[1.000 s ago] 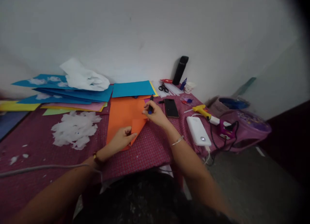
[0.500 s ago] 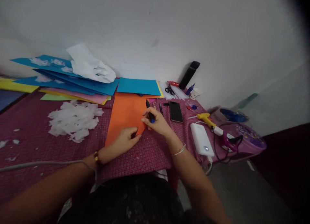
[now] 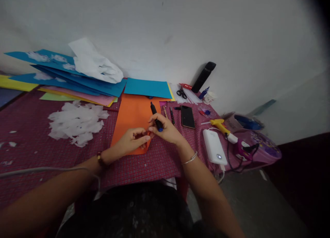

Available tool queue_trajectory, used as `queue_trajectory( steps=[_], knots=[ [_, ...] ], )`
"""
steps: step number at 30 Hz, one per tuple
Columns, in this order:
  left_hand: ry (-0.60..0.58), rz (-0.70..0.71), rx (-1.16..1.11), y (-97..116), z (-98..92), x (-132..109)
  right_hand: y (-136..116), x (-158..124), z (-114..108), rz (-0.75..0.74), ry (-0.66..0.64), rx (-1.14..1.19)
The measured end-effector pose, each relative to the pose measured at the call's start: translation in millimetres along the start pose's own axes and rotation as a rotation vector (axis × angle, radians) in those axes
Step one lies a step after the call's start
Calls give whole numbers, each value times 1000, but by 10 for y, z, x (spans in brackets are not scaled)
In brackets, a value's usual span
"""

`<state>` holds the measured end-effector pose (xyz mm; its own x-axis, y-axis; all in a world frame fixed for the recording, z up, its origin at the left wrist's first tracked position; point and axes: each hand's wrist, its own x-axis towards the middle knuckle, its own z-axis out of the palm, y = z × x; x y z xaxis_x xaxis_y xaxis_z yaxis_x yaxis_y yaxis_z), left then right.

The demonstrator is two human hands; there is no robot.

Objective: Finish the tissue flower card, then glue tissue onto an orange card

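An orange sheet of paper (image 3: 134,111) lies on the table in front of me, its right edge raised and curled by my fingers. My left hand (image 3: 132,140) is closed on that edge, thumb on the near side. Facing it, my right hand (image 3: 165,128) grips a black marker (image 3: 154,111) with a blue end, its fingertips also at the paper's edge and close to the left fingertips. The fold between the hands is partly hidden by the fingers. A blue sheet (image 3: 148,88) covers the far end of the orange paper.
Torn white tissue (image 3: 77,121) is heaped at left, below stacked coloured sheets (image 3: 85,81). To the right are a phone (image 3: 187,116), scissors (image 3: 182,92), a power bank (image 3: 215,147) and a yellow glue gun (image 3: 220,125). A grey cable (image 3: 51,169) crosses near my left arm.
My hands have come together at the orange paper's right edge. The right hand, with the marker, has shifted slightly left, and the lifted corner has dropped lower. The view has tilted a little.
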<state>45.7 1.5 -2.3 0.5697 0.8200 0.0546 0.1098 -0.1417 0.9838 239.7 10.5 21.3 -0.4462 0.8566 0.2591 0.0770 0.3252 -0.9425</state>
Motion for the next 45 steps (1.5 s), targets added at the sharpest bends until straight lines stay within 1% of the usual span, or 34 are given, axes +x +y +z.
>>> queue_trajectory(
  steps=[6, 10, 20, 25, 28, 32, 36, 41, 43, 45],
  knots=[
    [-14, 2, -4, 11, -8, -26, 65, 2, -6, 30, -44, 82],
    [-29, -5, -8, 13, -17, -28, 69, 0, 0, 28, -56, 77],
    [-16, -41, -47, -6, -24, -20, 30, -6, 14, 49, -7, 31],
    [-40, 1, -62, -8, -45, -15, 1, 0, 3, 53, 8, -38],
    [-38, 29, -29, 9, -38, -10, 5, -3, -3, 38, 8, -37],
    [-13, 5, 19, 38, -22, -13, 6, -10, -2, 17, 4, -38],
    [-18, -23, -20, 34, -16, -15, -4, -10, 0, -15, -10, -4],
    [-11, -55, -135, -18, -21, 13, 12, -2, -3, -8, 0, -2],
    [1, -61, -178, -31, -33, 24, 31, 2, -8, -2, 17, 1],
    [15, -54, -150, -31, -43, 24, 47, 7, -14, 1, 51, -3]
  ],
)
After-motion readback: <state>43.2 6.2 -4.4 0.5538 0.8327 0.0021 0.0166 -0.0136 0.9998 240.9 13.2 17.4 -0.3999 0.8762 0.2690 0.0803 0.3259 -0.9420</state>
